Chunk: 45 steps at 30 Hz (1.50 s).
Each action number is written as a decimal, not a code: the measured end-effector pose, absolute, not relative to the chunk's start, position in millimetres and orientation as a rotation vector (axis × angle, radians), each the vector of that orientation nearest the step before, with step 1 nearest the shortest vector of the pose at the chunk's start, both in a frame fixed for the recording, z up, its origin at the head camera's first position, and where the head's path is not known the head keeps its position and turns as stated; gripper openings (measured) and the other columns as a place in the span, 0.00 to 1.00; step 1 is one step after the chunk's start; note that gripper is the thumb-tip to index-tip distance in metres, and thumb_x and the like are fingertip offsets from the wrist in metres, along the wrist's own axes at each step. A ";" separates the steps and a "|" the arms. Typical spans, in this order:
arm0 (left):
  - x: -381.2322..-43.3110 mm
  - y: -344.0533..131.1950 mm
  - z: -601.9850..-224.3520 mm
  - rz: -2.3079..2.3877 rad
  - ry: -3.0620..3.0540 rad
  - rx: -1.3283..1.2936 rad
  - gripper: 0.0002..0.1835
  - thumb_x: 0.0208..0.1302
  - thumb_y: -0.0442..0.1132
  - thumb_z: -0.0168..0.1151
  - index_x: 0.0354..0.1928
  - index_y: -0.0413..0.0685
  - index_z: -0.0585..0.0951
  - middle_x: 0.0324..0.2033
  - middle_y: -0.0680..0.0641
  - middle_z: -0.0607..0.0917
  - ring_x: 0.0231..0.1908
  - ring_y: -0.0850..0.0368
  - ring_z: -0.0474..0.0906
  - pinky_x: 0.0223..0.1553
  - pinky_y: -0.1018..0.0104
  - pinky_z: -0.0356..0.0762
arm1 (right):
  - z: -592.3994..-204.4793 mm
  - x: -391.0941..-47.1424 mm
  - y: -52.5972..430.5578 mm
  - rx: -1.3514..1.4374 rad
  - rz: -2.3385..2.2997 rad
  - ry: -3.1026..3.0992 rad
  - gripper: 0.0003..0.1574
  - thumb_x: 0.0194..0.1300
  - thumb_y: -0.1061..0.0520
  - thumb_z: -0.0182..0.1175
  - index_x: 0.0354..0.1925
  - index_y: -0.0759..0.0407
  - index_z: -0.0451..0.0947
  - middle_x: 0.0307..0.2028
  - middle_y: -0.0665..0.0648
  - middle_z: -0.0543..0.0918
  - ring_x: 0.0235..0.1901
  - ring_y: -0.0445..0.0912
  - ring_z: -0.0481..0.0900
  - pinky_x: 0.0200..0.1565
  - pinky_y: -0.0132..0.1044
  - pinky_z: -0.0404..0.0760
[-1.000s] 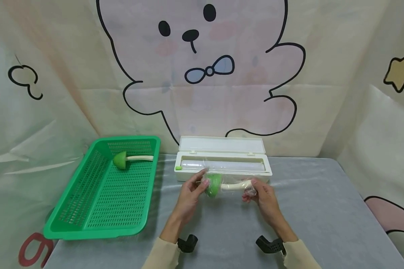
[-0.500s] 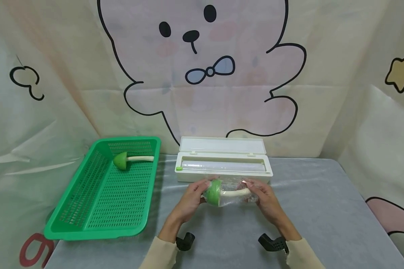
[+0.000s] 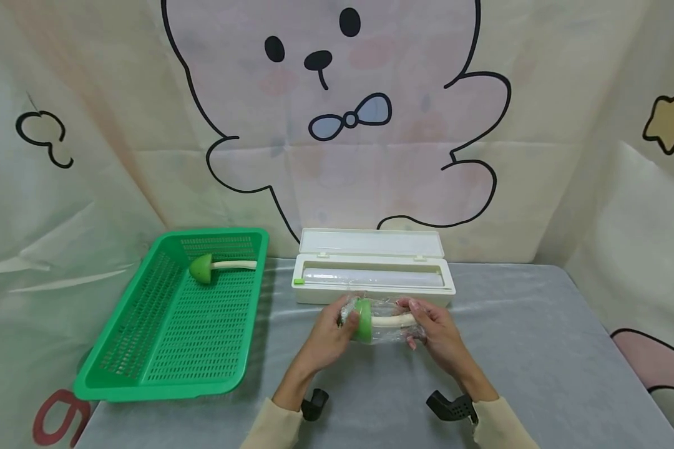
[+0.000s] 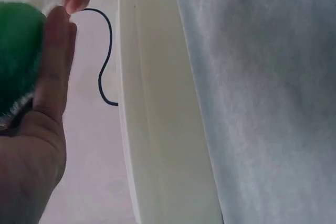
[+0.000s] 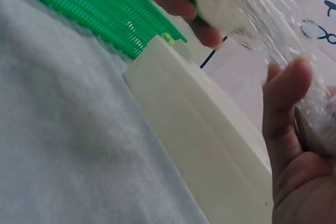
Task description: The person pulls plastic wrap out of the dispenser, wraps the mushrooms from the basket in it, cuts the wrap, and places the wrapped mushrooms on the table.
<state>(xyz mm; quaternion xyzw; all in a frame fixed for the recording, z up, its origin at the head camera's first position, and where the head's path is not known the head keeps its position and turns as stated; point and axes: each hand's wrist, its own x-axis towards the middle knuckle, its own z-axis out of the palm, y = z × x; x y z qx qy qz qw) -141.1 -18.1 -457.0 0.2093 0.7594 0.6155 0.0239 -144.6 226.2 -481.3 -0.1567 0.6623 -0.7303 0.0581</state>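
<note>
A mushroom-shaped piece (image 3: 390, 321) with a green domed cap and a long pale stem is wrapped in clear cling film (image 3: 386, 337). My left hand (image 3: 327, 337) grips it at the cap, with the thumb over the green side. At the stem end, my right hand (image 3: 438, 330) pinches the film with thumb and fingers. Loose, crinkled film stretches along the stem in the right wrist view, where the cap's pale underside shows. The left wrist view shows the green cap (image 4: 21, 51) behind the fingers. Both hands hold the piece in front of a white cling film dispenser (image 3: 373, 296).
The dispenser's lid (image 3: 371, 242) stands raised, showing a film roll (image 3: 371, 277) inside and a small green slider at its left. A green basket (image 3: 163, 390) stands at left with another green-capped piece (image 3: 233, 264) in it. A printed cloth hangs behind the grey table (image 3: 528, 362).
The wrapped piece has come down slightly toward me. My left hand has shifted right, its thumb now over the green cap, and the film lies more tightly around that end.
</note>
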 end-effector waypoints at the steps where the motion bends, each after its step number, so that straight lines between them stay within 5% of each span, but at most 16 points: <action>1: -141.2 -18.1 -457.3 1.890 2.357 0.674 0.32 0.76 0.62 0.51 0.68 0.46 0.75 0.48 0.48 0.84 0.46 0.55 0.80 0.47 0.58 0.80 | -481.0 -144.8 225.7 -0.479 -2.221 1.991 0.30 0.84 0.54 0.44 0.58 0.86 0.67 0.43 0.53 0.84 0.27 0.40 0.78 0.22 0.30 0.79; 3: -141.9 -18.0 -457.9 1.888 2.377 0.664 0.30 0.75 0.59 0.56 0.70 0.51 0.75 0.59 0.49 0.81 0.57 0.54 0.78 0.57 0.52 0.76 | -480.5 -145.3 225.0 -0.512 -2.222 1.963 0.31 0.84 0.53 0.44 0.58 0.85 0.67 0.45 0.54 0.84 0.29 0.40 0.78 0.23 0.31 0.80; 5: -142.6 -17.4 -458.2 1.917 2.353 0.576 0.24 0.77 0.55 0.55 0.67 0.53 0.78 0.60 0.49 0.81 0.56 0.53 0.79 0.57 0.50 0.77 | -479.9 -145.8 224.6 -0.565 -2.195 1.963 0.30 0.84 0.53 0.43 0.59 0.83 0.69 0.47 0.54 0.84 0.31 0.41 0.79 0.24 0.33 0.81; 11: -145.5 -17.0 -460.1 2.052 2.160 0.265 0.25 0.79 0.55 0.52 0.54 0.41 0.85 0.39 0.41 0.85 0.32 0.55 0.80 0.33 0.61 0.81 | -483.3 -146.0 221.3 -0.723 -2.028 2.210 0.14 0.75 0.64 0.57 0.53 0.74 0.80 0.46 0.53 0.85 0.27 0.43 0.82 0.26 0.47 0.85; 14: -145.5 -16.0 -460.2 2.043 2.177 0.263 0.25 0.78 0.55 0.51 0.52 0.41 0.86 0.46 0.44 0.87 0.46 0.55 0.81 0.46 0.60 0.78 | -486.1 -145.2 217.3 -0.693 -2.002 2.341 0.10 0.72 0.65 0.60 0.44 0.74 0.84 0.37 0.54 0.88 0.22 0.45 0.83 0.24 0.51 0.84; 17: -144.6 -14.0 -461.9 2.050 2.213 0.361 0.23 0.80 0.54 0.50 0.57 0.45 0.85 0.56 0.47 0.85 0.62 0.54 0.75 0.62 0.53 0.72 | -487.0 -144.9 212.9 -0.592 -2.019 2.403 0.16 0.77 0.63 0.56 0.40 0.75 0.85 0.26 0.57 0.87 0.18 0.45 0.84 0.22 0.52 0.83; 19: -143.5 -13.1 -463.1 2.046 2.237 0.451 0.22 0.80 0.52 0.49 0.60 0.47 0.83 0.59 0.45 0.83 0.64 0.52 0.74 0.64 0.51 0.70 | -487.3 -145.0 210.6 -0.496 -2.044 2.409 0.21 0.79 0.60 0.53 0.38 0.76 0.85 0.21 0.59 0.86 0.16 0.46 0.83 0.20 0.53 0.82; 23: -141.9 -12.8 -465.0 1.943 2.326 0.586 0.21 0.76 0.53 0.57 0.62 0.50 0.82 0.53 0.41 0.85 0.49 0.52 0.82 0.48 0.60 0.81 | -486.7 -145.6 208.4 -0.301 -2.075 2.378 0.26 0.81 0.56 0.51 0.37 0.77 0.85 0.17 0.60 0.84 0.14 0.47 0.82 0.18 0.52 0.82; 26: -143.0 -12.1 -466.2 1.915 2.376 0.530 0.20 0.73 0.54 0.62 0.57 0.49 0.84 0.44 0.46 0.86 0.36 0.58 0.80 0.35 0.66 0.80 | -485.7 -145.9 208.5 -0.276 -2.049 2.367 0.27 0.81 0.55 0.49 0.39 0.78 0.84 0.18 0.61 0.83 0.15 0.47 0.81 0.19 0.51 0.82; 29: -145.7 -12.0 -468.0 2.012 2.284 0.364 0.20 0.75 0.53 0.59 0.52 0.44 0.85 0.34 0.43 0.84 0.28 0.59 0.79 0.29 0.61 0.84 | -485.9 -144.8 209.9 -0.391 -1.985 2.440 0.22 0.81 0.57 0.50 0.47 0.75 0.83 0.26 0.61 0.86 0.17 0.48 0.82 0.20 0.48 0.82; 33: -148.4 -15.6 -470.9 2.132 2.014 0.153 0.26 0.77 0.56 0.54 0.52 0.38 0.83 0.36 0.38 0.81 0.25 0.52 0.82 0.26 0.52 0.86 | -489.3 -141.3 212.6 -0.709 -1.848 2.617 0.15 0.78 0.64 0.52 0.57 0.67 0.79 0.30 0.58 0.85 0.19 0.48 0.82 0.21 0.41 0.81; 39: -148.3 -20.9 -471.0 2.130 1.793 0.012 0.35 0.75 0.63 0.51 0.59 0.34 0.76 0.38 0.39 0.80 0.29 0.50 0.83 0.28 0.55 0.87 | -497.8 -143.0 210.0 -1.101 -1.588 2.917 0.12 0.72 0.67 0.59 0.33 0.52 0.78 0.14 0.39 0.71 0.13 0.27 0.66 0.17 0.23 0.68; 45: -147.1 -16.9 -473.6 2.129 1.977 0.083 0.32 0.75 0.59 0.56 0.56 0.32 0.79 0.26 0.44 0.79 0.21 0.55 0.80 0.25 0.51 0.86 | -498.1 -143.0 204.8 -0.831 -1.656 2.951 0.25 0.76 0.64 0.56 0.19 0.52 0.73 0.09 0.37 0.69 0.09 0.27 0.63 0.12 0.27 0.66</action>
